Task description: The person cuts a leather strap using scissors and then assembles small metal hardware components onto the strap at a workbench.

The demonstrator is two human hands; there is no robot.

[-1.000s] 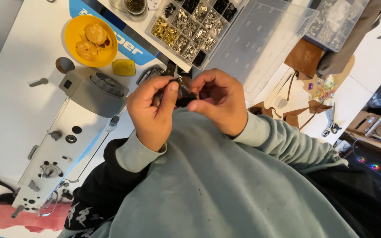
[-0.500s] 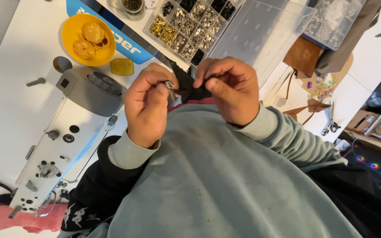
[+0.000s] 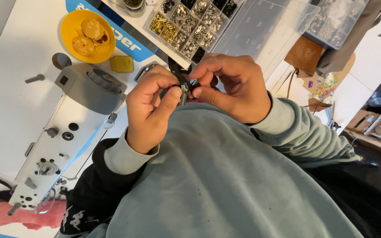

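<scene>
My left hand (image 3: 148, 110) and my right hand (image 3: 234, 88) meet fingertip to fingertip above my grey-green sweatshirt (image 3: 225, 176). A small silver zipper slider (image 3: 184, 93) hangs pinched between the left thumb and forefinger. The right thumb and fingers grip a black strip (image 3: 193, 86) right beside the slider, touching it. The fingers hide most of the strip. I cannot tell whether the slider sits on the strip.
A white sewing machine (image 3: 67, 132) lies to the left, with a yellow bowl (image 3: 69, 26) holding round pieces beyond it. A clear compartment box (image 3: 186, 26) of small metal parts and its lid (image 3: 261, 31) sit behind the hands. A brown leather piece (image 3: 305, 55) and a black garment (image 3: 89, 194) are nearby.
Both hands stay joined and have drifted slightly. The fingers have shifted, and the silver slider now shows clearly between the left fingertips.
</scene>
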